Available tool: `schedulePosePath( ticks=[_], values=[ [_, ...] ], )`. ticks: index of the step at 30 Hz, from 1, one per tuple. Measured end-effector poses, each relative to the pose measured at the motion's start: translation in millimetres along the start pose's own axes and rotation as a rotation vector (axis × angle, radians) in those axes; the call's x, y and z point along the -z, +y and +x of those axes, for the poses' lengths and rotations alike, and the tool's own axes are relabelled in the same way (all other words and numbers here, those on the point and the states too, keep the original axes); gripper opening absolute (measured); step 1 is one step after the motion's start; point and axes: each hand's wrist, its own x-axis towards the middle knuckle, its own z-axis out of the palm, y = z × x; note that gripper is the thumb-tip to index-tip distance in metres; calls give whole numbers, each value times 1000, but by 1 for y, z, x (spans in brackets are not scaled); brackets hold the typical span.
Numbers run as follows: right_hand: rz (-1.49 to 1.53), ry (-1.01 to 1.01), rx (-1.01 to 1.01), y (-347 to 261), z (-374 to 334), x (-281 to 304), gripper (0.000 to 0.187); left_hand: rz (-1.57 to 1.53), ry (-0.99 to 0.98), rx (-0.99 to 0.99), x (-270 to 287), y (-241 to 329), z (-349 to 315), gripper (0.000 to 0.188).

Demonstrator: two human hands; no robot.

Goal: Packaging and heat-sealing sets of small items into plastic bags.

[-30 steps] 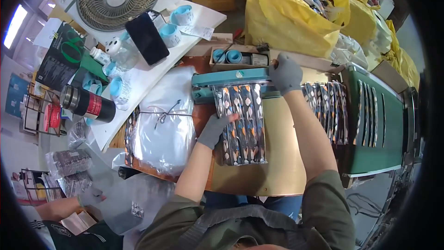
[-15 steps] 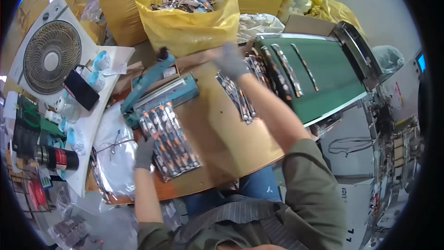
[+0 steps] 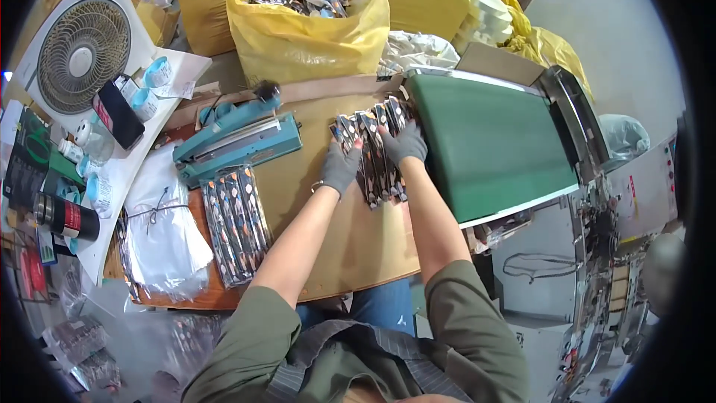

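Note:
A bunch of slim, dark patterned packets (image 3: 379, 180) lies in the middle of the tan work surface, beside the green belt. My left hand (image 3: 341, 166), in a grey glove with bare fingertips, presses in on the bunch from the left. From the right, my right hand (image 3: 406, 145), gloved alike, closes on the same packets, its thumb over their upper part. To the left, a clear bag filled with a row of similar packets (image 3: 237, 225) lies flat in front of a teal bag sealer (image 3: 242, 145).
A green conveyor belt (image 3: 485, 149) borders the work surface on the right. Beyond the far edge stands a yellow sack (image 3: 306, 45) full of loose packets. Clear bags tied with string (image 3: 160, 224) lie left, near a white shelf holding a phone (image 3: 119, 113), a fan (image 3: 82, 56) and a flask (image 3: 67, 215).
My left hand has left the filled bag and moved right to the loose packets. My right hand has come back toward me onto them. The packets that lay on the belt are off it.

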Motion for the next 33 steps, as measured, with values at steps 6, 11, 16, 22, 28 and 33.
schedulePosePath(
  ticks=[6,11,16,22,28,33],
  values=[
    [-47,8,-16,12,-11,12,81,-200,-175,101,6,20,-18,84],
    [211,-311,115,-12,-27,-2,86,-496,-171,371,6,-42,16,78],
    [1277,-908,-180,-3,-63,-35,46,-646,-347,533,48,-11,-16,64],
    [1522,-623,444,-45,-137,27,66,-614,-314,-350,128,64,-86,98],
    [1286,-701,655,-59,-184,64,109,-391,-486,-260,169,30,-129,111],
    [1199,-685,395,-103,-260,79,83,-617,-609,-137,203,39,-181,50]
  ],
)
